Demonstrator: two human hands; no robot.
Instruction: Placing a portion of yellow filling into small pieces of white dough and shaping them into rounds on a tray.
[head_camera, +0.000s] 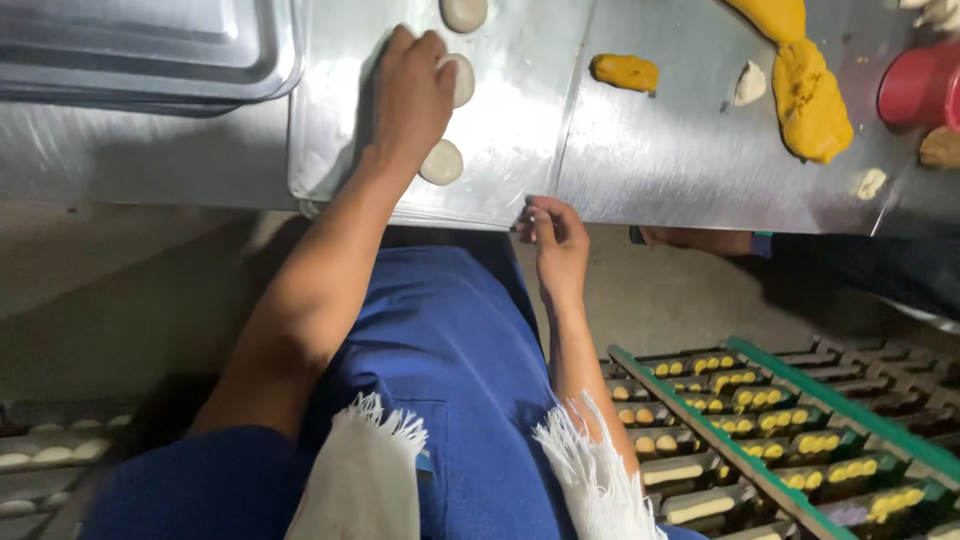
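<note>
A round white dough piece (459, 79) is lying on a metal tray (520, 150) on the steel table (700, 160), and the left hand (410, 95) is resting palm-down over it, fingers loosely spread, not clenched. Another dough disc (441, 162) is sitting just near of that hand, a third (463, 13) farther off. The right hand (553, 238) is pinching the tray's near edge. To the right, yellow dough (810, 100) is lying beside a red cup (920, 88). Stacked trays (150, 50) are sitting far left.
</note>
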